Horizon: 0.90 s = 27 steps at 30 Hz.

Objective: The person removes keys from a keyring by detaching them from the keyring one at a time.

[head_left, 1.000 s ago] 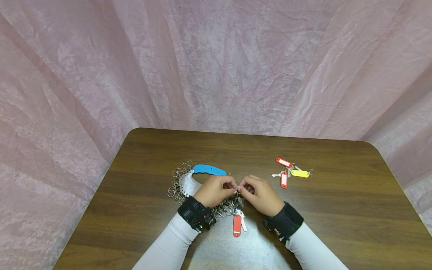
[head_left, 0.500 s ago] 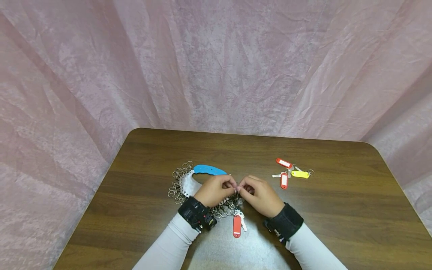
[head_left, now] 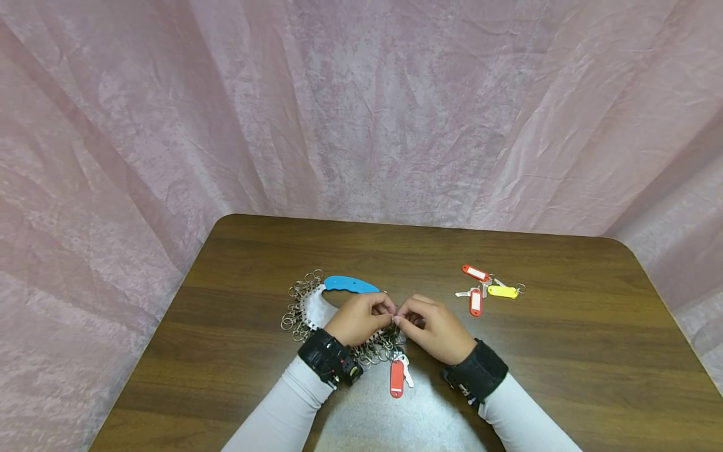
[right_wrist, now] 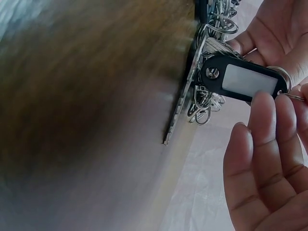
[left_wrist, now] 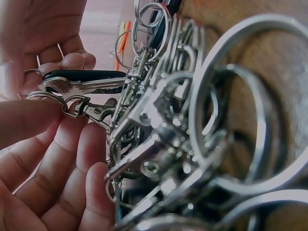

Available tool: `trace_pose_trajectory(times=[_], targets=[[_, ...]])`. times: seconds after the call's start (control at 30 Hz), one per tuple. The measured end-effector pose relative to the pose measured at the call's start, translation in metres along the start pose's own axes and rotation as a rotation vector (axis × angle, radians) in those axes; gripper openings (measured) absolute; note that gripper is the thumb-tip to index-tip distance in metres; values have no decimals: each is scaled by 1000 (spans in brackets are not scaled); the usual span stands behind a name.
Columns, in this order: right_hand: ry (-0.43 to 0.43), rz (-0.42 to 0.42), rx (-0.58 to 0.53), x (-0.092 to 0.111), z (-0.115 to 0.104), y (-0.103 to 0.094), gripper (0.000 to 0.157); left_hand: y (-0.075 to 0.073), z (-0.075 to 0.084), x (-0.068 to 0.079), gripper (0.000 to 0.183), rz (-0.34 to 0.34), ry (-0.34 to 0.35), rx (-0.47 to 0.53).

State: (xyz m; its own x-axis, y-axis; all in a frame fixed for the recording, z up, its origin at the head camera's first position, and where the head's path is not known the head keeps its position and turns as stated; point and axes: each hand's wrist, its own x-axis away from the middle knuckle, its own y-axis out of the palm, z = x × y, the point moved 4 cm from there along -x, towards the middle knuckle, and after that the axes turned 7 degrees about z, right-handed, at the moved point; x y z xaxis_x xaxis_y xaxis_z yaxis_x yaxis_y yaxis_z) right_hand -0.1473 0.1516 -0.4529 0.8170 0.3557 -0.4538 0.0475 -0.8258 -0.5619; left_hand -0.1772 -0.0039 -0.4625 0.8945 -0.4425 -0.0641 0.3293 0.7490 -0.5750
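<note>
A crescent-shaped metal plate [head_left: 317, 309] with a blue handle [head_left: 351, 284] lies on the table, swivel clasps and rings along its edge. Over its right end, my left hand [head_left: 361, 318] pinches the split ring [left_wrist: 45, 96] of a swivel clasp [left_wrist: 96, 110]. Close against it, my right hand [head_left: 433, 328] pinches a ring [right_wrist: 292, 96] at the end of a black key tag [right_wrist: 250, 79] with a white label. A silver key [left_wrist: 86, 86] lies beside that tag. Whether the two rings are linked is hidden by fingertips. A red key tag [head_left: 397, 379] with a key lies below the hands.
To the right on the wooden table [head_left: 565, 326] lie two red key tags [head_left: 476, 302] and a yellow key tag [head_left: 502, 291], with keys. A pink curtain [head_left: 361, 113] hangs behind the table's far edge.
My right hand's fingertips have shifted slightly left, closer to the left hand's. The left hand, the plate and the loose tags have stayed in place.
</note>
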Motion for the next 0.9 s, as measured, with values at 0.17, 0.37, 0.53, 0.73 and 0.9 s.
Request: trace_pose_trajectory(times=[0.17,0.37,0.53,0.73,0.9], targets=[[-2,-7,3,1,0,0,5,0,-1,0,7,-3,-15,-4],[-5,6,13,1,1,1,5,1,-4,-1,6,-3,-17,-2],[-17,17,16,0,1,1,4,1,-6,-1,6,2,-24,-3],[-14,14,9,1,1,1,5,1,-5,-1,8,9,-29,-11],[20,12,4,1,2,1,5,0,-2,-1,5,10,-24,-9]])
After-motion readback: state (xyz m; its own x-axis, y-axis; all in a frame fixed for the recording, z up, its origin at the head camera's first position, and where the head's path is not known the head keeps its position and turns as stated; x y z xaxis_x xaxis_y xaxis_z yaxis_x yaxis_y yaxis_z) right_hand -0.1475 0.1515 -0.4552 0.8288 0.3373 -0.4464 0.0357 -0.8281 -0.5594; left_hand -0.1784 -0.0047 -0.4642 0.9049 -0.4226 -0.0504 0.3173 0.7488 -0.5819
